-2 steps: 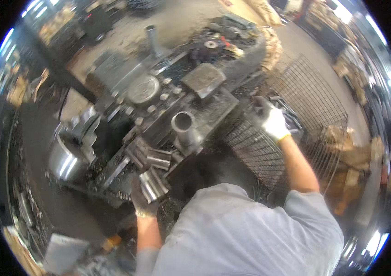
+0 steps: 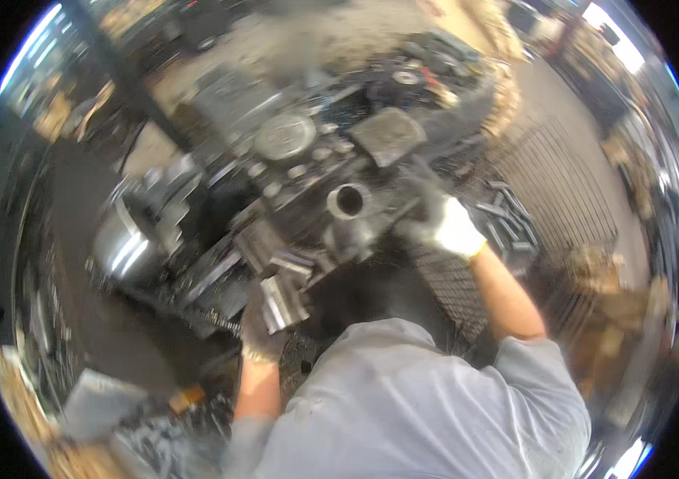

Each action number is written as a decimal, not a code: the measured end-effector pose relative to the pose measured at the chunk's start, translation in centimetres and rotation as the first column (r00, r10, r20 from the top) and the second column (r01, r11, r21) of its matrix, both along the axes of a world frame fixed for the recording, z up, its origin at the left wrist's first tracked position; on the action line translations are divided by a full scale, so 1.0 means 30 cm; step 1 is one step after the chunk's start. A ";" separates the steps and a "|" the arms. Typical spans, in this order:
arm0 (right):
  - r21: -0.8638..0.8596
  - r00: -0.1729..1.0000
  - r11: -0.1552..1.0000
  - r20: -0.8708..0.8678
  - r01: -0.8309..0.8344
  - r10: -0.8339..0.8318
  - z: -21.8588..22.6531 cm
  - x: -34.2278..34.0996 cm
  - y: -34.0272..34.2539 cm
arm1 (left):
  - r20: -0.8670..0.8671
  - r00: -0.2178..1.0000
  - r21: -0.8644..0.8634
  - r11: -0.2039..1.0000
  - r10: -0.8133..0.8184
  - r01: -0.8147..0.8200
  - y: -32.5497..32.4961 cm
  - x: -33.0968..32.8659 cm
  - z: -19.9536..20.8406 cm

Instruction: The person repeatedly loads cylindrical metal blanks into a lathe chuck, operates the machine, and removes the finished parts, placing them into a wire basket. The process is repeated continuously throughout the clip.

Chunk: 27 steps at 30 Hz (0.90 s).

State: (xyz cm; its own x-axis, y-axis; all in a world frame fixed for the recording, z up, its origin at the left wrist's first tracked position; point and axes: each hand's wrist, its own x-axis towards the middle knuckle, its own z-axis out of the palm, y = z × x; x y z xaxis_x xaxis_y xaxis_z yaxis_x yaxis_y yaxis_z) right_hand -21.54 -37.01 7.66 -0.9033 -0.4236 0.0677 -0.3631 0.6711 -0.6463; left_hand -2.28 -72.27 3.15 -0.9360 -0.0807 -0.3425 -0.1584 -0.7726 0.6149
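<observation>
My left hand point(image 2: 258, 329), in a dark glove with a pale cuff, is closed around a shiny metal cylinder point(image 2: 284, 303). Just beyond it lies another short metal cylinder point(image 2: 293, 262), close to the jaws of the machine. My right hand point(image 2: 445, 222), in a white-backed glove with dark fingers, is over the machine's right side, near an upright metal tube point(image 2: 349, 201). Motion smears its fingers, so whether they hold anything cannot be made out. The lathe-like machine has a round cap point(image 2: 285, 137) and a rectangular block point(image 2: 387, 136) on top.
A large shiny chuck point(image 2: 126, 239) with stepped jaws is at the left. To the right, several metal rods point(image 2: 507, 219) lie on a wire rack point(image 2: 559, 188). Tools and a ring-shaped part point(image 2: 406, 77) clutter the far end. A grey sheet point(image 2: 102, 405) lies at lower left.
My right hand has moved left, away from the metal rods and toward the upright tube. My left hand still grips the cylinder. The whole view has shifted slightly.
</observation>
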 end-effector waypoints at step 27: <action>-0.290 0.663 0.913 0.628 -0.288 0.408 0.086 0.156 -0.926 | -0.097 0.930 -0.075 0.929 0.355 -0.363 -0.174 -0.149 -0.040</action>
